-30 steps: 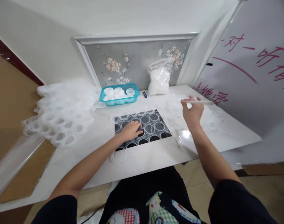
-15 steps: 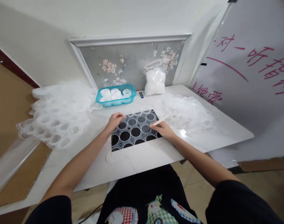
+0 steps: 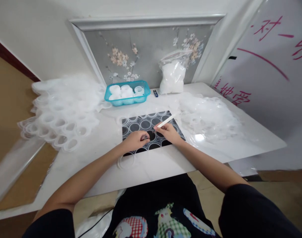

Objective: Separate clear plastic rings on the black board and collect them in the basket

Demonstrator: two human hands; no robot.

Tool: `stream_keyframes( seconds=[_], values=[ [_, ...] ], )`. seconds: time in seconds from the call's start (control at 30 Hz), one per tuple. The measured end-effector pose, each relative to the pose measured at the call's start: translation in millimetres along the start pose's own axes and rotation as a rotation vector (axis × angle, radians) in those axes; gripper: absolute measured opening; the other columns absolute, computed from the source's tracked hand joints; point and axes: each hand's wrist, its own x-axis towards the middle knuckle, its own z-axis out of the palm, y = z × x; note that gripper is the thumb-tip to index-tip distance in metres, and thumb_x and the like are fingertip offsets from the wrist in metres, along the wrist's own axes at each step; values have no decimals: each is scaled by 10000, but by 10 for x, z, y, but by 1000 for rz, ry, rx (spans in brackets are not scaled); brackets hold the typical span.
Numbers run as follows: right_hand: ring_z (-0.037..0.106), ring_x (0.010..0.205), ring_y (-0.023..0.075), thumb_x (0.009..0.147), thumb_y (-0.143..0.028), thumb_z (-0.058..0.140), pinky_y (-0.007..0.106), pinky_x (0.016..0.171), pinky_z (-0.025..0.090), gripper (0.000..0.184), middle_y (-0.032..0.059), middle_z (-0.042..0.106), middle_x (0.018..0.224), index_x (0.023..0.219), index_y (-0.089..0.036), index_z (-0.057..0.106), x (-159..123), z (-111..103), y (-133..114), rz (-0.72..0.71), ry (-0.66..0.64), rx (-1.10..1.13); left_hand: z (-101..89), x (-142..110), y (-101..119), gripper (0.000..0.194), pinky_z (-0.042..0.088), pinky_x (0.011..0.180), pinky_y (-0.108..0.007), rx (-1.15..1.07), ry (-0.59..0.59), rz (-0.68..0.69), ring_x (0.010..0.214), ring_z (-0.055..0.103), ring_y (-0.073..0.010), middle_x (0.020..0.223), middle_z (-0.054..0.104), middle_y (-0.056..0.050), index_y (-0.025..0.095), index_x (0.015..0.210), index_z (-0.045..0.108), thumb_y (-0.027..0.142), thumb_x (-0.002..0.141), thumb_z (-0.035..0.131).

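Note:
A black sheet point(image 3: 133, 127) covered with a grid of pale rings lies on the table in front of me. Some circles on it look grey and others deep black. My right hand point(image 3: 169, 133) grips a white pen-shaped tool point(image 3: 168, 119), its thin tip down at a circle near the sheet's middle. Over the left part of the sheet, my left hand point(image 3: 136, 140) has its fingers curled together near that tip; what they pinch, if anything, is too small to make out. Loose clear rings point(image 3: 126, 162) lie at the sheet's lower left edge.
White ring-cut sheets are heaped at left point(image 3: 66, 109), with another pile of translucent sheets point(image 3: 207, 112) at right. Behind stand a turquoise basket point(image 3: 127, 101) of white rings, small dark snips point(image 3: 155, 93) and a clear bag point(image 3: 173, 77) of white material. A whiteboard point(image 3: 270, 109) leans at right.
My left hand has moved from the sheet's upper left corner to its middle, close to the tool. The right hand has shifted slightly left over the sheet, and the view has tilted and moved closer.

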Motion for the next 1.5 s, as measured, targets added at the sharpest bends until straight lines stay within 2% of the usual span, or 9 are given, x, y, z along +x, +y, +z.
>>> stream_keyframes(
  seconds=[0.1,0.27,0.53,0.67,0.83,0.97,1.07,1.3,1.5],
  values=[
    [540,569,136,741,-557,650,265,546,398,394,29,656,680,795,-166,647,-14,-34,17,32,1,45,5,97,-19,132,345,587,-230,25,-37,16,606,503,-122,665,564,9,161,810,655,233,812,544],
    [571,611,148,717,-565,667,272,586,434,408,33,665,692,800,-166,648,-23,-25,-8,33,-2,66,17,154,-24,110,360,605,-228,63,-88,39,633,533,-126,692,599,2,161,801,651,201,812,550],
    [582,632,153,732,-555,658,277,607,449,389,34,672,717,802,-173,650,-8,-20,47,15,-6,57,31,178,-13,115,389,683,-252,109,-108,78,725,566,-150,735,631,-9,171,771,636,160,813,530],
    [560,583,145,724,-556,658,271,558,428,399,31,662,689,809,-167,645,-11,-29,13,39,9,46,32,193,-34,109,385,673,-246,94,-116,82,715,563,-146,731,625,-3,176,762,624,149,791,523],
    [640,726,208,782,-483,619,324,683,478,315,66,694,745,799,-170,654,-93,-185,-106,6,117,-99,30,195,-78,94,382,691,-253,70,-127,130,742,544,-155,736,599,-4,182,788,604,192,799,511],
    [653,753,233,804,-444,595,348,716,485,284,68,701,760,746,-174,659,-233,-282,-110,5,69,-245,12,187,-105,119,383,708,-260,54,-142,178,742,531,-154,747,584,-5,186,798,586,227,824,478],
    [655,783,234,807,-443,590,349,744,488,278,67,708,797,747,-181,659,-310,-272,-65,-41,74,-281,4,176,-114,126,385,702,-251,41,-150,201,727,529,-146,747,584,-3,187,792,585,235,830,474],
    [658,817,228,826,-421,573,342,769,477,258,65,713,828,776,-186,667,-342,-232,-49,-58,82,-342,59,138,-91,109,378,677,-246,71,-82,178,715,543,-140,753,599,-2,175,805,587,194,841,485],
    [665,843,233,845,-409,562,350,785,486,240,60,720,863,795,-203,674,-367,-219,-52,-63,79,-410,94,143,-123,125,386,743,-283,163,-66,177,761,579,-159,761,624,-1,175,778,571,122,836,474]
  ],
)
